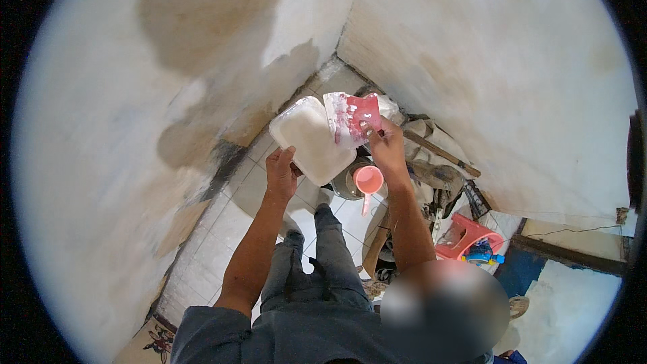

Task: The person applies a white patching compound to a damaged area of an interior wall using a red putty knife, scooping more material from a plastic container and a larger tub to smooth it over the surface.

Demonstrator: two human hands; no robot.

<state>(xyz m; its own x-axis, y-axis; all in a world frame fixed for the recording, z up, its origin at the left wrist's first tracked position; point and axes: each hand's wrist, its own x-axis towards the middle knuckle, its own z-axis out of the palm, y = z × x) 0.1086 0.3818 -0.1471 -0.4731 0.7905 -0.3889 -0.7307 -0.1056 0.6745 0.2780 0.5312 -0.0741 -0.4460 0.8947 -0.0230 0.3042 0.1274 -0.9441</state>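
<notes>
My left hand (283,165) grips the near-left edge of a shallow white tray (309,136), thumb over its rim. Pale, creamy paste seems to cover the tray's inside. In my right hand (383,140) is a flat pink-red putty spreader (364,109), pinched at its right end. White paste smears its left part, which overlaps the tray's right edge; whether the two touch I cannot tell. Below the tray, a pink dipper (368,179) rests at a dark bucket (346,183), its handle pointing toward me.
Pale, stained walls (222,94) meet in a corner ahead. Along the right wall lie crumpled cloths or sacks (438,136) and a wooden-handled tool (445,154). A pink plastic stool (470,237) and a blue-and-yellow item (482,254) are at right. Tiles (232,219) cover the floor.
</notes>
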